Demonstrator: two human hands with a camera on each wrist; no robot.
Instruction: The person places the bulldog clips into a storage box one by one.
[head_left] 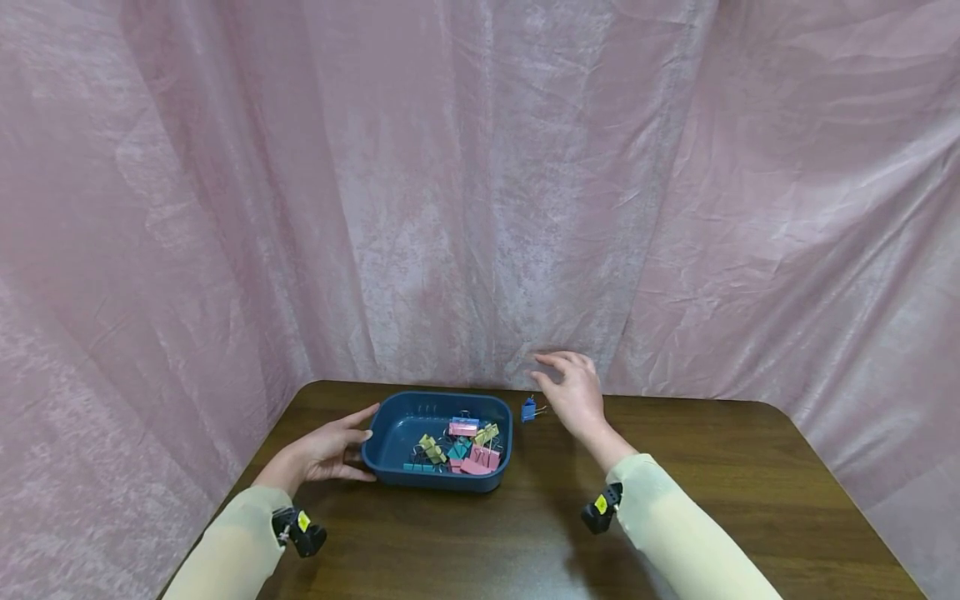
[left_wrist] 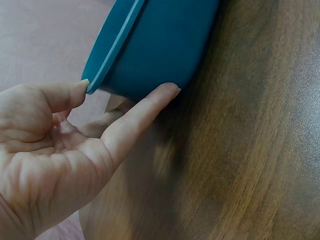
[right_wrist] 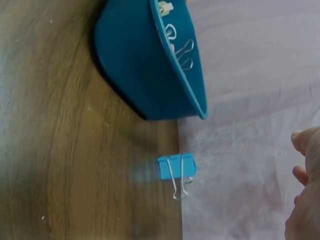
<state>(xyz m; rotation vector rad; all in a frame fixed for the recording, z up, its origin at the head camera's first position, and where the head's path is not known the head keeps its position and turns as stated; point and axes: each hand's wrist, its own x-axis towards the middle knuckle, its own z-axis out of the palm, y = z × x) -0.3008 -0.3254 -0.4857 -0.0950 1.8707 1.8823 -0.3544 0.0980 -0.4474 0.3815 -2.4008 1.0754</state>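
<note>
A dark blue plastic tray sits on the wooden table and holds several pastel binder clips. My left hand rests against the tray's left end, thumb on the rim and a straight finger along its wall. One blue binder clip lies on the table just right of the tray, near the back edge. My right hand hovers beside and above that clip with relaxed fingers, holding nothing.
Pink crumpled cloth hangs behind and on both sides of the brown wooden table, close behind the tray. Bare tabletop stretches to the right and front of the tray.
</note>
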